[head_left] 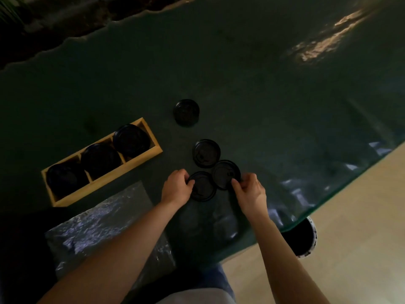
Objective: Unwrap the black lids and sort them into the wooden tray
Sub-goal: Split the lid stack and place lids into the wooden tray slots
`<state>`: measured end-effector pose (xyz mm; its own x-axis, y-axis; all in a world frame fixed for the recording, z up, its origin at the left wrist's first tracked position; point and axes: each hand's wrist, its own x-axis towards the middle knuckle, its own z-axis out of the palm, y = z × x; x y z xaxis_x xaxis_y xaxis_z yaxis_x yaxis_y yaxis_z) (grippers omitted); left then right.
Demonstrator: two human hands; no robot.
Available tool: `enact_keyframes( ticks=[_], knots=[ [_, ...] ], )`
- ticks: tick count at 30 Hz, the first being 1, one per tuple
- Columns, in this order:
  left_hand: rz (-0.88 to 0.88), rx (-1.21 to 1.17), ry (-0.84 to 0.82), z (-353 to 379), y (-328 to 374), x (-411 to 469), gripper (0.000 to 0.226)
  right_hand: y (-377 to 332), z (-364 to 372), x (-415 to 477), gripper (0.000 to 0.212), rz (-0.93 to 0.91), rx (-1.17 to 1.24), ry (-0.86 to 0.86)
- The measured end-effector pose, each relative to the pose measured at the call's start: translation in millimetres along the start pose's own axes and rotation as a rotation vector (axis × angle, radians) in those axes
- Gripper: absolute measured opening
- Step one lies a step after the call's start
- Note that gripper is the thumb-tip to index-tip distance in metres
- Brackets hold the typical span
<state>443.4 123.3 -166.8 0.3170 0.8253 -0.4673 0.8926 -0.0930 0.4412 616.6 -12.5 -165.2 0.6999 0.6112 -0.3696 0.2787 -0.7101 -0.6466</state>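
Note:
Several black lids lie loose on the dark green table. My left hand [177,187] pinches the left rim of the nearest lid [202,187]. My right hand [248,190] grips the right rim of a second lid [225,173], which overlaps the first one. A third lid [206,153] lies just beyond them, and a fourth lid [186,112] sits farther back. The wooden tray [144,160] stands at the left with three compartments, each holding black lids.
A sheet of bubble wrap [98,224] lies at the near left, partly under my left forearm. Clear plastic wrapping [210,222] lies between my arms. The glass table's edge [341,195] runs diagonally at the right, with a dark bin [300,238] on the floor below.

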Motion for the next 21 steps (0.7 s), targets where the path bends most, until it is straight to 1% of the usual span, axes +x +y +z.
enact_keyframes(
  ticks=[4, 7, 9, 10, 12, 13, 15, 19, 21],
  knots=[
    [-0.031, -0.075, -0.022, -5, -7, -2, 0.015, -3, 4, 10, 0.033, -0.018, -0.048, -0.028],
    [-0.055, -0.140, -0.012, -12, -16, -4, 0.015, -2, 5, 13, 0.028, -0.040, -0.086, -0.022],
    [-0.078, -0.242, -0.016, -17, -21, -6, 0.009, -1, 5, 15, 0.023, -0.051, -0.112, -0.018],
    [-0.083, -0.300, -0.019, -19, -23, -7, 0.010, -1, 4, 16, 0.019, -0.048, -0.118, -0.020],
    [-0.077, -0.382, -0.033, -22, -25, -10, 0.029, -3, 3, 17, 0.013, -0.023, -0.090, -0.053],
    [-0.077, -0.415, -0.045, -24, -25, -12, 0.034, -6, 3, 15, 0.010, -0.005, -0.043, -0.080],
    [-0.087, -0.480, -0.056, -26, -24, -14, 0.034, -14, 6, 10, 0.004, 0.026, 0.071, -0.122],
    [-0.090, -0.618, -0.089, -30, -21, -19, 0.031, -32, 25, -3, 0.007, -0.087, 0.085, -0.169],
    [-0.107, -0.686, -0.116, -34, -20, -23, 0.036, -41, 34, -9, 0.012, -0.151, 0.059, -0.192]
  ],
)
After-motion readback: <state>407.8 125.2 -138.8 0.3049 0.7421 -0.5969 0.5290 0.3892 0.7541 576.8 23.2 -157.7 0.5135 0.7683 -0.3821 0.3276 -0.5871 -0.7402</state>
